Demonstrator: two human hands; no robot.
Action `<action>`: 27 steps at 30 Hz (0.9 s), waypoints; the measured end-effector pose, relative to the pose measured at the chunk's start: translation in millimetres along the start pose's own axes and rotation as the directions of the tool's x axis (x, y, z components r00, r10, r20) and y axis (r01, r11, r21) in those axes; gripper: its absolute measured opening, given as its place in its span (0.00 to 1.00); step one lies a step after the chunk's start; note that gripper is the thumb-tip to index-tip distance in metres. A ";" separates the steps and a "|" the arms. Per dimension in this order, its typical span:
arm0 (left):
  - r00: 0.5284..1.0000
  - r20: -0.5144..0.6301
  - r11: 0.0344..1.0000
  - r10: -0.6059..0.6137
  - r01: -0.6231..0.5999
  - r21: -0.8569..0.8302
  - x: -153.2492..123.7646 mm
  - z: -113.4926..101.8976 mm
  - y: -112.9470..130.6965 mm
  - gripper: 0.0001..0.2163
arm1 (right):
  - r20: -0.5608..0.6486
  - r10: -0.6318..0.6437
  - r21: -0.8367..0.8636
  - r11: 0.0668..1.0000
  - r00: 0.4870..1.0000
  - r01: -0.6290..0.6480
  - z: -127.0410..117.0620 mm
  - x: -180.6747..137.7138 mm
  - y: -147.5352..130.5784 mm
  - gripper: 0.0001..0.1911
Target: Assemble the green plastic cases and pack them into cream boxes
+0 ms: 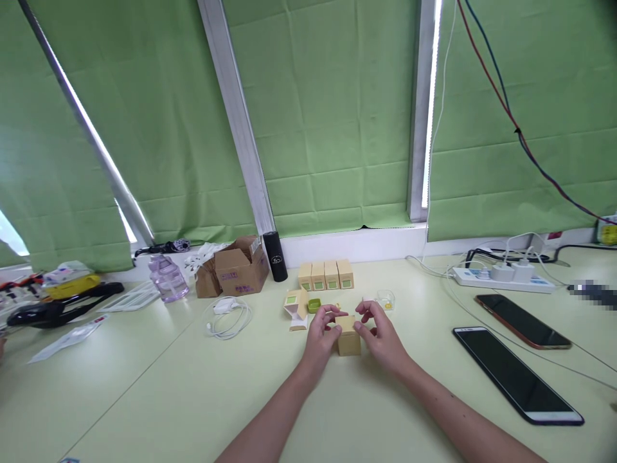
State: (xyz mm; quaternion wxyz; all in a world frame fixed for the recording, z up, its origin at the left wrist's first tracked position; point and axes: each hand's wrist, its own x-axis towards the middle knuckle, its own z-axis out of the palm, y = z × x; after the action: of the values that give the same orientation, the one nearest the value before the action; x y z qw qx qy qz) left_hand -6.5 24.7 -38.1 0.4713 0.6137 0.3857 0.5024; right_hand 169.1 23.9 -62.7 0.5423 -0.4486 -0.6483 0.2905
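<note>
Between my two hands stands a small brown cardboard box (349, 346) on the table. My left hand (319, 339) is at its left side, thumb at the top edge and fingers bent behind. At the right side my right hand (385, 341) pinches near the top edge with its thumb, the index finger curled above. What the fingertips do behind the box is partly hidden. Just beyond my left hand are an open small box (295, 303) with its flap out and a little green container (314, 305). Behind my right hand sits a clear plastic container (386, 299) with something yellow inside.
Several matching small boxes (325, 275) line up farther back. A black cylinder (275, 257), a larger carton (241, 267), a purple bottle (168, 280) and a coiled white cable (230, 318) lie leftward. Two phones (518, 373) and a power strip (504, 280) are at right.
</note>
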 end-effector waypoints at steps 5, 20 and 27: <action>1.000 0.012 1.000 -0.010 0.010 0.006 0.7 -0.2 -3.0 0.14 | 0.017 0.008 -0.007 1.000 1.000 -0.008 -0.7 0.1 -0.2 0.11; 0.999 0.006 0.995 0.038 -0.039 0.093 1.8 -0.4 -4.1 0.15 | 0.034 0.032 -0.002 0.999 0.999 -0.032 -2.0 1.4 1.3 0.13; 0.999 -0.030 0.996 0.034 -0.031 0.078 1.9 -0.8 -3.0 0.14 | 0.189 -0.009 0.060 0.998 0.982 -0.002 -12.6 1.4 -0.3 0.27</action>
State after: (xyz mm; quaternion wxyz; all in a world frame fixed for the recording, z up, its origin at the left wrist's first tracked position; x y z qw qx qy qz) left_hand -6.9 27.4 -40.5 0.4328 0.6299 0.4023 0.5040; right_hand 181.1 23.7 -58.8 0.4918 -0.4016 -0.6887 0.3501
